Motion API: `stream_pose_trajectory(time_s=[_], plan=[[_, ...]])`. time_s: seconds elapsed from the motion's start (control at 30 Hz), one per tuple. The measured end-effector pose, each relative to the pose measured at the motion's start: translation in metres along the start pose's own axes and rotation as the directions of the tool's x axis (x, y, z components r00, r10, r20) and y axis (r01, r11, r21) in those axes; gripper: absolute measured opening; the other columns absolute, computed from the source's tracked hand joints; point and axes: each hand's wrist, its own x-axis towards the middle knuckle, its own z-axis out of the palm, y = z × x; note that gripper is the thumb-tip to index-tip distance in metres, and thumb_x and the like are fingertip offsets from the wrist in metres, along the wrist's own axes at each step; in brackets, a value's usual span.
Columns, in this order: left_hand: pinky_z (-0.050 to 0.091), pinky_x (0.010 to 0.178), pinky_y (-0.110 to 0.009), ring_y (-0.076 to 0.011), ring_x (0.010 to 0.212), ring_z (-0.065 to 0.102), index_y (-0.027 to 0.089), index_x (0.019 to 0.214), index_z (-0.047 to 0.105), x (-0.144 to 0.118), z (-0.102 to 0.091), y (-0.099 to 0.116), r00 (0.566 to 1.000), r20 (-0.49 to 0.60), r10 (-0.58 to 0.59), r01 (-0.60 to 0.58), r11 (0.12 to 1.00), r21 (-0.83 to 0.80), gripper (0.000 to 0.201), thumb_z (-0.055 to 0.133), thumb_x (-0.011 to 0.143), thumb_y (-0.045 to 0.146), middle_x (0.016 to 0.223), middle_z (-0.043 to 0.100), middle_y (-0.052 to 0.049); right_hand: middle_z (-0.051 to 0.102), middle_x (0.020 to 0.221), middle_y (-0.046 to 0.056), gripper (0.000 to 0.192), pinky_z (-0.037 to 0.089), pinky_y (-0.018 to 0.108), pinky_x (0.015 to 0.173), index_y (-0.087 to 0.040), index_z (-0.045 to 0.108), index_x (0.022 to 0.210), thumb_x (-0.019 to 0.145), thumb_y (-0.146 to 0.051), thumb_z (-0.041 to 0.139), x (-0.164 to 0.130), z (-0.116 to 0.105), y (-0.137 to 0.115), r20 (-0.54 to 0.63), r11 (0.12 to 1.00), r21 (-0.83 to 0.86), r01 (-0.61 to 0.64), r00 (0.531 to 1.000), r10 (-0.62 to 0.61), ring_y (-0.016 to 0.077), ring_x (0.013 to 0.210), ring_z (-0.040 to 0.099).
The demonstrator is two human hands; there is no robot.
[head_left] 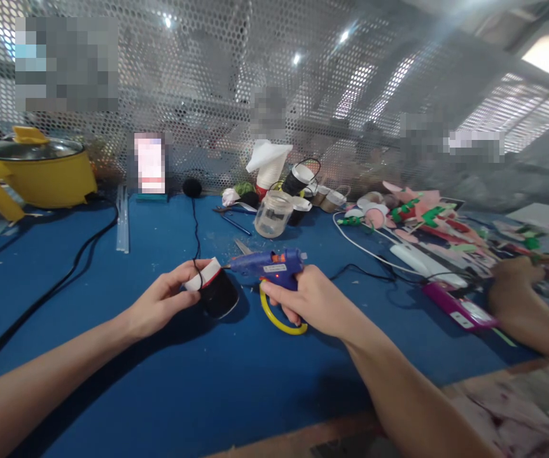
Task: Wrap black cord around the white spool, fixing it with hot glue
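Note:
My left hand [159, 298] grips the white rim end of a paper cup [219, 296] wrapped in black yarn, which is tipped on its side. A strand of the same yarn [196, 222] runs from the cup rim to a black ball of yarn [192, 187] at the back. In my right hand [319, 299] is a blue hot glue gun [267, 264], its small light glowing red. The nozzle points left and meets the cup near its rim; whether glue is coming out cannot be seen. Yellow-handled scissors [278, 321] lie beneath the glue gun, partly hidden.
A yellow electric pot [40, 181] stands back left, beside clear glue sticks [122, 219]. A plastic jar [274, 215] and several cups sit at the back middle. Craft flowers [417, 213] and a purple power strip [460, 308] are right, near another person's arm [527, 312].

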Motion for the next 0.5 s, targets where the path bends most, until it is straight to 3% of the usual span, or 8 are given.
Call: stream_pose_trajectory(time_s=[0.5], plan=[[0.031,0.095,-0.039,-0.0306,0.113,0.042,0.017,0.088,0.06,-0.0005,0.0,0.0003,1.0,-0.004,-0.007,0.007,1.0,0.01,0.021,0.05,0.071,0.024,0.125,0.047,-0.007,0.042,0.034,-0.006,0.026,0.036,0.018,0.039,-0.016,0.049,0.055,0.077,-0.028,0.05,-0.0001,-0.0005,-0.0001,0.019,1.0,0.014,0.012,1.0,-0.012,0.0064,0.033,0.041]])
